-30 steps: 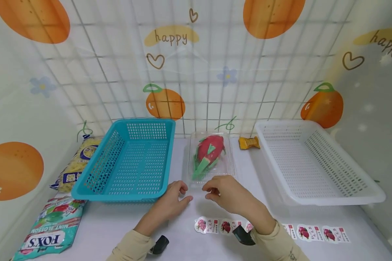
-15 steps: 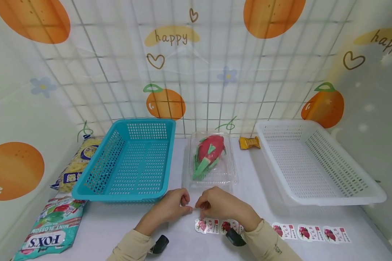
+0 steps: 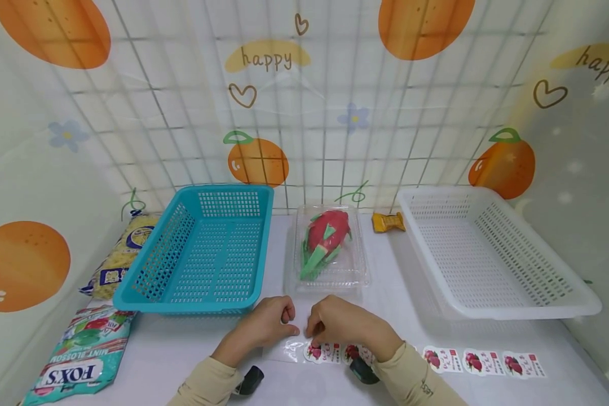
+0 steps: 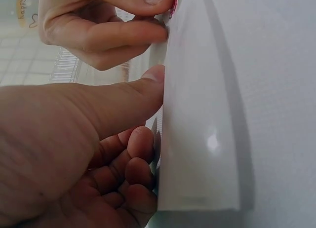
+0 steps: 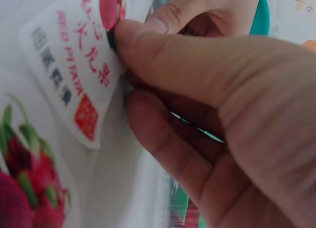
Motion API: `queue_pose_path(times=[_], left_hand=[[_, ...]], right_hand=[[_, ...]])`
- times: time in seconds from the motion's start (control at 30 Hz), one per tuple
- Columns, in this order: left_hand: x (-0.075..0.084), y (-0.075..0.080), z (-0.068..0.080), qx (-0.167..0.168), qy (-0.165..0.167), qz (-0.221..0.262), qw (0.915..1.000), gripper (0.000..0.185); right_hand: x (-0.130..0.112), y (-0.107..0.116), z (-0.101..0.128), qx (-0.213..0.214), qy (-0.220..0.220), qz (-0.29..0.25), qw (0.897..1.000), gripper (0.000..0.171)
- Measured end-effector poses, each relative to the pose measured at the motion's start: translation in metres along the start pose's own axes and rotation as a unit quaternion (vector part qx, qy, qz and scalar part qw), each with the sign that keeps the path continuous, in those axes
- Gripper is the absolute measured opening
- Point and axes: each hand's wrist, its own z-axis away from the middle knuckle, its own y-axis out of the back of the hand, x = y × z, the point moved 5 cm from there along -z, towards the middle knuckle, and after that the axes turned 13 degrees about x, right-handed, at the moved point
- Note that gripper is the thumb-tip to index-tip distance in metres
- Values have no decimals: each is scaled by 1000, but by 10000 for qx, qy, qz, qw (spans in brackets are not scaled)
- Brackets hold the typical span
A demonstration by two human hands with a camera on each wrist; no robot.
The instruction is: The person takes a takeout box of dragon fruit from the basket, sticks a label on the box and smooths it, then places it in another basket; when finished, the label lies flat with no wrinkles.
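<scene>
A strip of pitaya stickers [image 3: 329, 353] lies along the front of the table, its bare glossy left end [image 3: 283, 352] tilted up. My left hand [image 3: 269, 321] pinches this end's far edge, thumb in front and fingers curled behind, as the left wrist view shows. Close beside it, my right hand [image 3: 347, 324] pinches the edge at the first sticker [image 5: 74, 75], which reads RED PITAYA. My right hand and sleeve cover part of the strip. Behind both hands a red dragon fruit [image 3: 327, 232] with green scales sits in a clear plastic container [image 3: 352, 270].
On the left stands a teal basket [image 3: 257, 265], with a yellow-and-blue packet [image 3: 114, 268] and a FOX'S candy bag [image 3: 81, 352] beside it. At right is a white basket [image 3: 438, 287]. A small yellow wrapped snack [image 3: 388, 222] lies by its far corner.
My right hand has come down from the plastic container's front edge to the strip. My left hand has shifted slightly toward me. The strip's left end now tilts up and shines.
</scene>
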Motion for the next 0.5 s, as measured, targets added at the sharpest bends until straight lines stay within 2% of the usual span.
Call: queue_pose_path(times=[0.27,0.5], left_hand=[[0,-1,0,6,10,-30,10000,27],[0,0,0,48,-3,-32,10000,28]], right_hand=[[-6,2,2,-135,97,212,9996,10],[-8,3,2,-182,8,725,9972,10]])
